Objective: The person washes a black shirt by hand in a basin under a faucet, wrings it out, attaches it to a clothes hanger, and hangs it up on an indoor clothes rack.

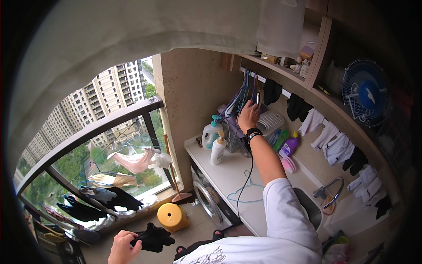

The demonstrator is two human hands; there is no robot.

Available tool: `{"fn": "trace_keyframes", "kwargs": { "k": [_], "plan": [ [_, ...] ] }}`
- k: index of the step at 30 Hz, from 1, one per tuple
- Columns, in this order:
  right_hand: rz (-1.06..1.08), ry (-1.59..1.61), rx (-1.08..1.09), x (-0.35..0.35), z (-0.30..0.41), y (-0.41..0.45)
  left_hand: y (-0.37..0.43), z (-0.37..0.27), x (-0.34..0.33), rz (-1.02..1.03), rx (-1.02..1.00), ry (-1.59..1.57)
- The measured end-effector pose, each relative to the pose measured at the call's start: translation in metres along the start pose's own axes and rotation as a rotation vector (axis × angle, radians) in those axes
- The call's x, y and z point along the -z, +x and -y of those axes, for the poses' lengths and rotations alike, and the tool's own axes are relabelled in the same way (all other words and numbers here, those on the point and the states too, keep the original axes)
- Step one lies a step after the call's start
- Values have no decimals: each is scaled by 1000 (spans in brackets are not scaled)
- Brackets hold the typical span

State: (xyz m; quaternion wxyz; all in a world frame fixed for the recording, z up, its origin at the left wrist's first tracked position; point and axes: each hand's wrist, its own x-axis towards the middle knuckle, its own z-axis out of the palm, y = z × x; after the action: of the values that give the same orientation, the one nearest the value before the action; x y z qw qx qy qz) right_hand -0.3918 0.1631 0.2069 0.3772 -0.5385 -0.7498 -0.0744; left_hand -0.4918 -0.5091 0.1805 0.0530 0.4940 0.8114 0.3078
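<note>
My left hand (124,246), low in the picture, pinches a bunched black cloth item (154,237) above the floor. Raised over the counter, my right hand (249,115) wears dark wristbands and reaches to the bunch of blue and purple hangers (245,89) hanging from the rail under the cabinet. Its fingers are curled beside a shiny metal piece; whether they grip it or a hanger I cannot tell. A light blue hanger (247,191) lies on the white counter (211,175). Black and white socks (338,147) hang along the wall rail.
A white pump bottle (217,151), a teal-capped detergent bottle (210,133) and a purple bottle (289,145) stand on the counter. A sink (308,208) lies at right. Below are a washing machine (207,199), a yellow stool (172,216) and a broom (181,197). Clothes (115,180) hang by the window.
</note>
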Motion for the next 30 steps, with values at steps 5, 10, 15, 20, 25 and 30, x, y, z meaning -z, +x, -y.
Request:
{"fn": "trace_keyframes", "kwargs": {
  "k": [5, 10, 15, 20, 25, 30],
  "plan": [
    [-216, 42, 357, 13, 48, -3, 7, 5, 1, 8, -15, -14],
    [3, 75, 174, -31, 115, 7, 27, -13, 8, 79, 17, -30],
    [-182, -230, -154, -68, 92, 46, 14, -15, 12, 28, -83, -90],
    [140, -324, -111, -73, 88, 18, -9, -19, 23, -28, 1, -56],
    [24, -274, -122, -77, 34, 31, -12, -18, 26, -31, 21, -22],
    [-91, -258, 36, -69, -5, 37, -9, -15, 25, -14, 64, -103]
  ]
}}
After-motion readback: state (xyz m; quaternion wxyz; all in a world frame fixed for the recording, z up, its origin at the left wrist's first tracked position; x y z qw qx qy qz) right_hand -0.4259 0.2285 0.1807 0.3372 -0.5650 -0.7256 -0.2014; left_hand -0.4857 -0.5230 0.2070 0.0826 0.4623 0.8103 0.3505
